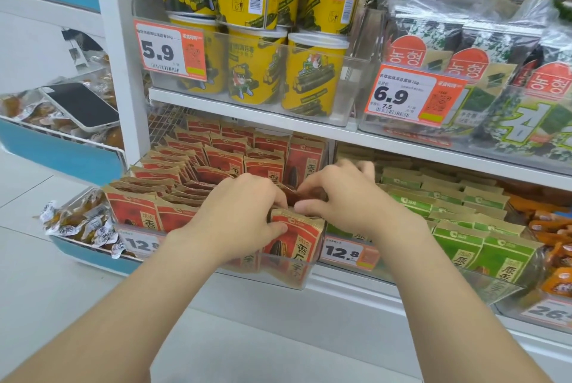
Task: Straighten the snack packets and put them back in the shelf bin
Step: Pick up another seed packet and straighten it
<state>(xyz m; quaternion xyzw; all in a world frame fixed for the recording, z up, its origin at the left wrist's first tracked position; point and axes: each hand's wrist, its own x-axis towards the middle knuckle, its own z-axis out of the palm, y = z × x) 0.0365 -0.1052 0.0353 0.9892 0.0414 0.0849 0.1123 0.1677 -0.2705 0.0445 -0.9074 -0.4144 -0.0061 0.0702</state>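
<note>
Red and brown snack packets [216, 163] stand in rows in a clear shelf bin [291, 274] on the lower shelf. Both hands are over the bin's front right row. My left hand [244, 212] has its thumb on the face of the front red packet [294, 240] and its fingers curled over the packet tops. My right hand [343, 197] pinches a dark red packet [306, 195] just behind it, fingers curled round its top edge. The lower part of that packet is hidden among the others.
Green packets [464, 228] fill the bin to the right, orange ones [551, 228] beyond. Yellow tubs [257, 73] and seaweed packs [495, 79] sit on the shelf above. A phone [83, 107] lies on a side bin at left. Price tags [340, 252] hang on the bin fronts.
</note>
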